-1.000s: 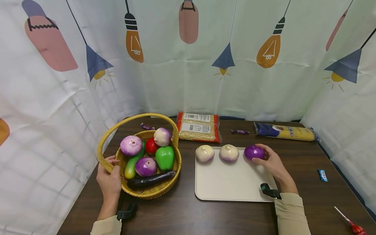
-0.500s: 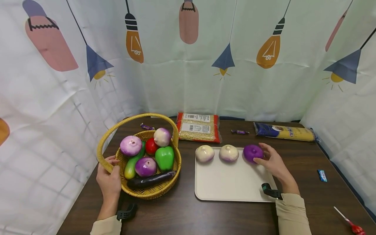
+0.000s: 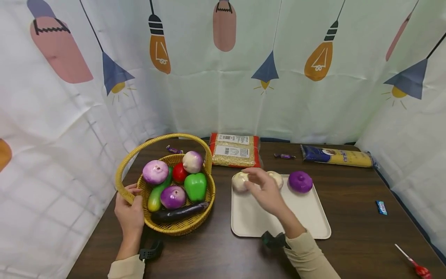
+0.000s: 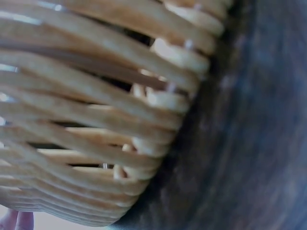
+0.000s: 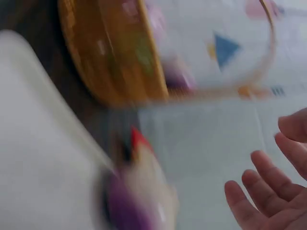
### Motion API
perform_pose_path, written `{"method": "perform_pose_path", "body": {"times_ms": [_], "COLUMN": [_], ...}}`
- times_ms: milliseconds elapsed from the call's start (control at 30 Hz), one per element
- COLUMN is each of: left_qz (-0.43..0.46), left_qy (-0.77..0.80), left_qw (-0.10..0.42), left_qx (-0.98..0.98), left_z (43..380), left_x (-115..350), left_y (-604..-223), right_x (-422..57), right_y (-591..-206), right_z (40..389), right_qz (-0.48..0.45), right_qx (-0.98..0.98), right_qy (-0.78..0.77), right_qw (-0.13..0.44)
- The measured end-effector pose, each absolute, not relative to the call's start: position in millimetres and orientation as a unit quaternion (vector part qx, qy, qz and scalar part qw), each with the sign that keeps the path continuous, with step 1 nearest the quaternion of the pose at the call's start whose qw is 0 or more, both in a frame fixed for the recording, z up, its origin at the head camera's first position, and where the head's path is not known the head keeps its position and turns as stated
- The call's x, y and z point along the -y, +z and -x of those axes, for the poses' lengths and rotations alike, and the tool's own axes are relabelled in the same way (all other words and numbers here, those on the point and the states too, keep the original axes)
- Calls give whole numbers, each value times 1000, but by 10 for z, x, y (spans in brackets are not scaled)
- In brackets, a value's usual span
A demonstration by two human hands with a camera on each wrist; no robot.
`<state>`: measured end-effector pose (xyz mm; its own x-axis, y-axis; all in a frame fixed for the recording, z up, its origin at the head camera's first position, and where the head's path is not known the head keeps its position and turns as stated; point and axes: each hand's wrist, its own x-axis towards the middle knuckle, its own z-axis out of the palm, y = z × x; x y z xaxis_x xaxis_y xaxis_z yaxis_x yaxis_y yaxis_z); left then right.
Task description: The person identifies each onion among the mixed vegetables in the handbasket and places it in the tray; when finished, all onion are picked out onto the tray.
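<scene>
My left hand (image 3: pixel 129 212) grips the yellow wicker basket (image 3: pixel 181 231) at its left side, by the foot of the handle. Several toy vegetables fill it, among them a green bell pepper (image 3: pixel 196 188), a dark eggplant (image 3: pixel 179 213) and a red tomato (image 3: pixel 179 173). Over the cream tray (image 3: pixel 249 224) hovers my right hand (image 3: pixel 268 193), fingers loosely bent and holding nothing. It partly covers two white-and-purple onions, the left onion (image 3: pixel 239 182) and the middle onion (image 3: pixel 276 178). A deep purple onion (image 3: pixel 300 181) sits at the tray's back right corner.
Behind the tray lie a red-edged grain packet (image 3: pixel 234 151), a small purple candy (image 3: pixel 285 156) and a yellow-blue pasta packet (image 3: pixel 338 156). At right are a blue candy (image 3: pixel 381 207) and a red lollipop (image 3: pixel 419 270). A patterned curtain (image 3: pixel 223 97) closes off the back.
My right hand has let go of the purple onion and swung left across the tray. The purple onion stays at the tray's back right. My left hand and the basket have not moved.
</scene>
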<state>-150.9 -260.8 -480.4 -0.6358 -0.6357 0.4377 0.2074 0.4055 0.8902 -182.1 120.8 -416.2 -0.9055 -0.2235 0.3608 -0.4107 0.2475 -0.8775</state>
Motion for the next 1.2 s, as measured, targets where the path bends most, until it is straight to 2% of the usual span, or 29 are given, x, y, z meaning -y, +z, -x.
{"method": "perform_pose_path", "body": {"times_ms": [133,300,433,633,767,1200], "left_qz": [-145,-129,-126,-130,-131,-131], "left_qy": [-524,-535,-539,-538,-537,-538], "left_qw": [404,409,407,407,402,398], "left_qx": [736,728,726,727,730,731], "left_z": [1493,1416,1392,1372,1369,1336], "left_x": [2584,2444,2384,2416,2448,2423], "left_y": [-4763,-4551,-4500,-4506,-4531,-4476], "right_x": [-531,124,413,626,674,641], "right_y": [-4064,-3954,-3885,-3934,-3993,-4027], "right_z": [1760,1876,2034,2285,2373,2396], "right_qz": [-276,-355,-344,-235,-196,-214], "right_qx": [771,789,802,825,842,858], "right_qy": [573,499,487,511,501,464], "right_qw": [36,48,38,51,49,42]}}
